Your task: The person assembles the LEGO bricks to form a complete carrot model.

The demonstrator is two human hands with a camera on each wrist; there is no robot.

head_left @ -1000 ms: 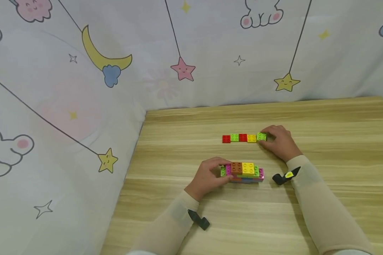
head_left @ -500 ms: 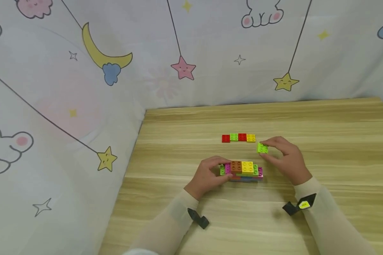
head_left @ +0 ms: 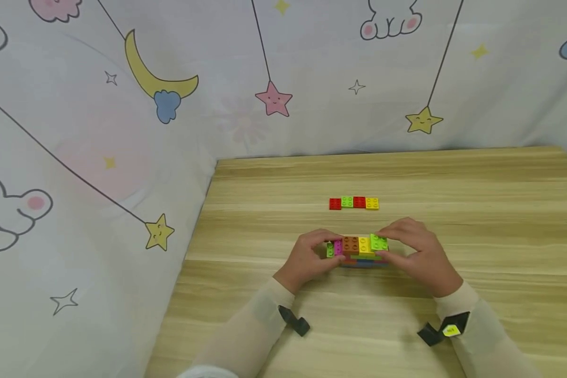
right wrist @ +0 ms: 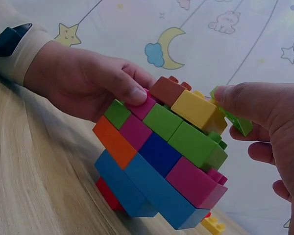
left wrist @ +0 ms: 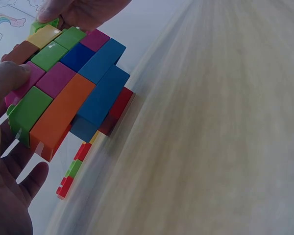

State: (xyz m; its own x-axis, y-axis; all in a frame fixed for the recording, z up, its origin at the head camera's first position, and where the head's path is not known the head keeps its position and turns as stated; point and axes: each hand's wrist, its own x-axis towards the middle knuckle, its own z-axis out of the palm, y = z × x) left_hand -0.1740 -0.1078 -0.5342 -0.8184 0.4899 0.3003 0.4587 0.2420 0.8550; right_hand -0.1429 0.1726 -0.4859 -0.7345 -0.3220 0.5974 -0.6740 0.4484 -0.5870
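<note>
Fingers of the left hand (head_left: 307,260) curl round the left end of the brick stack (head_left: 356,251), thumb pressed on its pink brick, near the middle of the desk (head_left: 477,210). At the stack's right end, the right hand (head_left: 418,256) pinches a light green brick (head_left: 379,241) against the top layer beside the yellow one. Toward the far edge lies a row of four bricks (head_left: 354,203), well apart from both hands.
</note>
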